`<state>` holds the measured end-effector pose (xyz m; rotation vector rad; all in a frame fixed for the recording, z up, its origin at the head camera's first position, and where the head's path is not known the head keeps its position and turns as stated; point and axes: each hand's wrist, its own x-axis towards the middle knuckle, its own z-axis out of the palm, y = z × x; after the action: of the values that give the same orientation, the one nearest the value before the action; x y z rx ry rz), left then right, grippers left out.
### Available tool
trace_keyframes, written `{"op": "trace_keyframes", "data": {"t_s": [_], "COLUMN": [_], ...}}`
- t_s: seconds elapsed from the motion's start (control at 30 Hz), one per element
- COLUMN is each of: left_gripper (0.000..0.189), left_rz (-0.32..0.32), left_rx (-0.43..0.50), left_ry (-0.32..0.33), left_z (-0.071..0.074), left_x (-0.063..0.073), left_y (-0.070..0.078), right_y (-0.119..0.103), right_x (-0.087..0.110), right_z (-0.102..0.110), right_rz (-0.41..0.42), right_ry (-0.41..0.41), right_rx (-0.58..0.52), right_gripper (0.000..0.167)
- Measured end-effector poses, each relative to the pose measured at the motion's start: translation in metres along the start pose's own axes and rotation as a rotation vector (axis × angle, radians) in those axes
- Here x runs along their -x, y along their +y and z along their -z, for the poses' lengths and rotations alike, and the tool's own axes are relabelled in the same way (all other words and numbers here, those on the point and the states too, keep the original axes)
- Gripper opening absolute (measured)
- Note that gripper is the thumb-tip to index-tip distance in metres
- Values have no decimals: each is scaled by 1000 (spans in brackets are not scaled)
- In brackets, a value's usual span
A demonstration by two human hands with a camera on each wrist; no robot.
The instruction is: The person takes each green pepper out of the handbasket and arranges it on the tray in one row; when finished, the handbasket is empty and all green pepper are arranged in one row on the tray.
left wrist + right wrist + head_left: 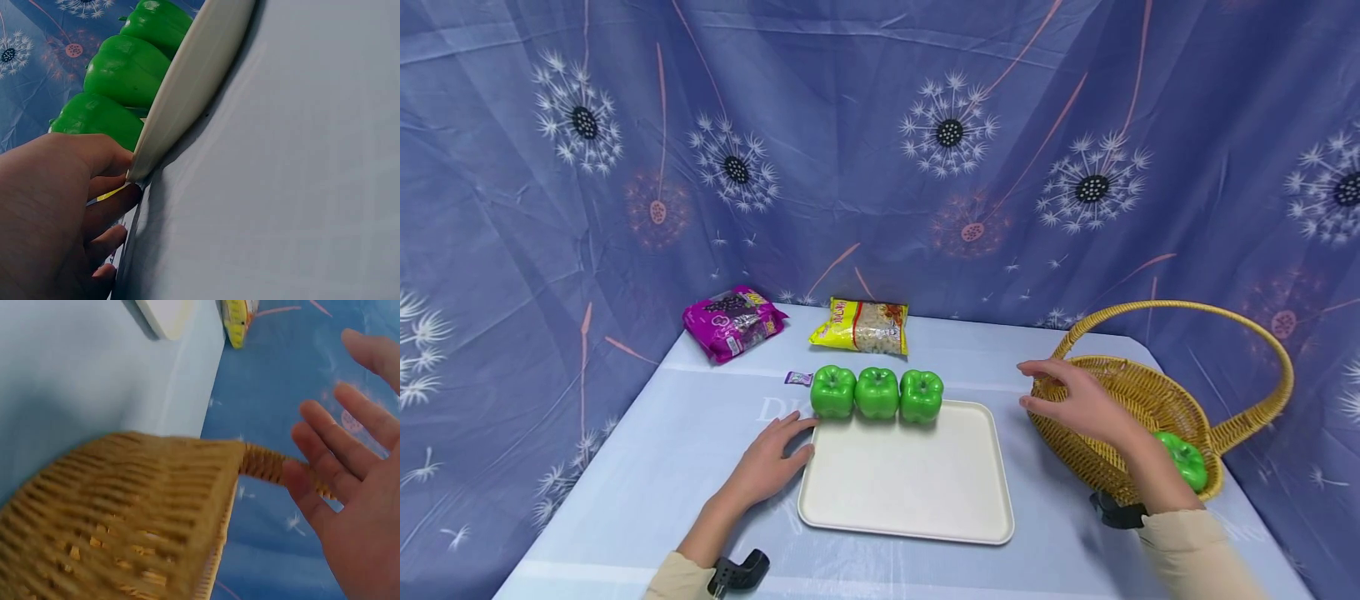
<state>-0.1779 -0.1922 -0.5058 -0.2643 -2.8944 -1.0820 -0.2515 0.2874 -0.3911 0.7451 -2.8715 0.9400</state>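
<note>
Three green bell peppers (877, 393) stand in a row along the far rim of a cream rectangular tray (910, 479). My left hand (772, 460) is at the tray's far left corner, thumb and index fingertips against the rim, with the other fingers loosely extended beside it. In the left wrist view, the tray (194, 81) rises past those fingertips. Over the left side of a wicker basket (1120, 379), my right hand (1082, 400) hovers with fingers spread and nothing in them. Another green bell pepper (1183, 461) lies inside the basket, partly hidden by my right forearm.
At the back left lies a purple snack bag (733, 323), and a yellow package (861, 327) sits behind the peppers. A small purple wrapped candy (798, 378) is beside the leftmost pepper. The basket's tall handle (1247, 325) arches over it. A blue patterned curtain (850, 150) hangs behind the table.
</note>
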Motion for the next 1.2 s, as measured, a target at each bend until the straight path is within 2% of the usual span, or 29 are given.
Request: {"op": "trace_keyframes", "data": {"t_s": [0.17,0.4,0.83,1.2], "left_gripper": [42,42,41,42], "left_rz": [-5,-6,-11,-7], "left_rx": [-4,0,1,3], "left_ry": [3,0,7,3], "left_z": [0,-1,1,1], "left_x": [1,0,0,0], "left_y": [-1,0,0,0], "right_y": [4,21,48,74], "right_x": [10,27,59,88], "right_z": [8,22,53,68], "right_rz": [-25,-12,-80,-162], "right_ry": [5,22,40,38], "right_rx": [2,58,119,149], "right_gripper": [49,44,48,51]}}
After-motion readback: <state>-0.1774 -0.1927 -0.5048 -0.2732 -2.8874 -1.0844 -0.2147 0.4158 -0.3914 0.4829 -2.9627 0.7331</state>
